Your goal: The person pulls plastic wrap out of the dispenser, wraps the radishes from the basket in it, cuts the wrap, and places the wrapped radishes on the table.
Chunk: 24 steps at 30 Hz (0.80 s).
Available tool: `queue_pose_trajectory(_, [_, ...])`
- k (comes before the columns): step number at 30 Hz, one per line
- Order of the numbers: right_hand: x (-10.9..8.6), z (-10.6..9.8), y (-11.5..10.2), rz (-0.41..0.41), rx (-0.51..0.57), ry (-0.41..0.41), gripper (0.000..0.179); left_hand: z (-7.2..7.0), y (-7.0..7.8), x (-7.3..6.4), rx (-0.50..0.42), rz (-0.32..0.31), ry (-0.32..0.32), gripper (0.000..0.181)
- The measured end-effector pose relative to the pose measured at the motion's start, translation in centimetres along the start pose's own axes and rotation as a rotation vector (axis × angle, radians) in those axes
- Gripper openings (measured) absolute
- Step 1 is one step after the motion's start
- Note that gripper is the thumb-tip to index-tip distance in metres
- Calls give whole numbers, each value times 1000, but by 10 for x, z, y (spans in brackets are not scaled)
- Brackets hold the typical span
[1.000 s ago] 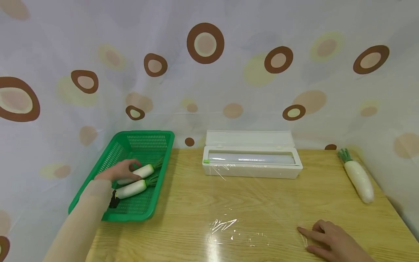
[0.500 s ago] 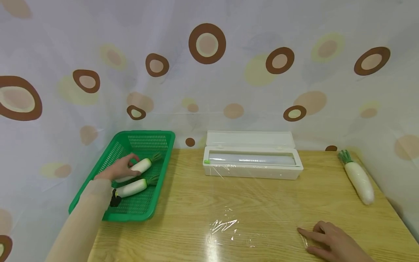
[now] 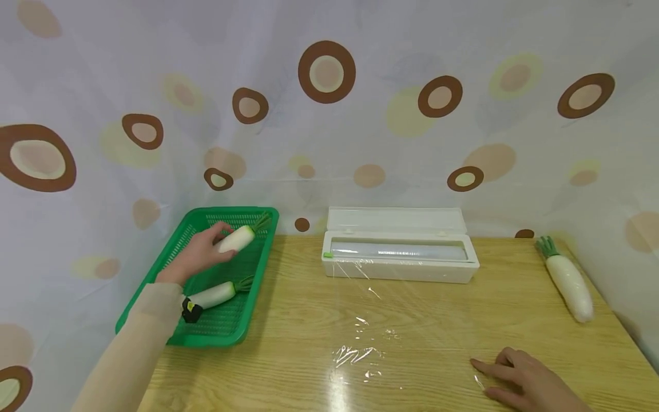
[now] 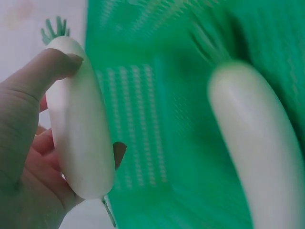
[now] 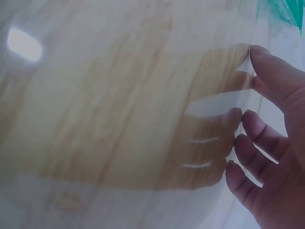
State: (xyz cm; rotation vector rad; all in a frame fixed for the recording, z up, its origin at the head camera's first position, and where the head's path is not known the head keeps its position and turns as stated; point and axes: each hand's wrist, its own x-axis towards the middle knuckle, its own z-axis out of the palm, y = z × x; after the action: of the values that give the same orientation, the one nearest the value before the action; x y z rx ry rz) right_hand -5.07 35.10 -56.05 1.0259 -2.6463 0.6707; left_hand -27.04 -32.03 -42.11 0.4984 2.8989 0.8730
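My left hand [image 3: 203, 250] grips a white radish [image 3: 238, 240] with a green leafy top, raised inside the green basket [image 3: 241, 332]. In the left wrist view the thumb [image 4: 64, 64] lies across the upper part of this radish, with fingers behind it. A second white radish [image 3: 213, 296] lies on the basket floor, under the left wrist. On the right, my right hand [image 3: 522, 377] rests on the wooden table with its fingertips at the edge of a clear sheet of cling film [image 3: 401, 337]. Its thumb and fingers are spread apart along that edge in the right wrist view.
A white cling film box [image 3: 399, 272] with its lid raised stands at the back middle, a film roll [image 3: 396, 250] inside. Film stretches from it towards the front. Another white radish [image 3: 568, 286] lies near the table's right edge. A patterned sheet [image 3: 370, 143] hangs behind.
My left hand has lifted one radish from the basket floor, moving it up and slightly right, away from the other radish. The right hand has stayed at the film's edge.
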Motion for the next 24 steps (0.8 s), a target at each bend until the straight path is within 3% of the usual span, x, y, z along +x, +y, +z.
queue_pose_trajectory(5, [-1,0,0,-1,-8,3,57,-3,37,2,-16,56,89,47])
queue_pose_trajectory(11, [-2,0,0,4,-15,4,58,7,88,-1,19,155,121,47])
queue_pose_trajectory(18, [-4,2,0,-6,-17,15,60,42,142,-9,89,306,145,46])
queue_pose_trajectory(24, [-3,3,1,-12,-18,32,61,88,182,-13,121,441,69,52])
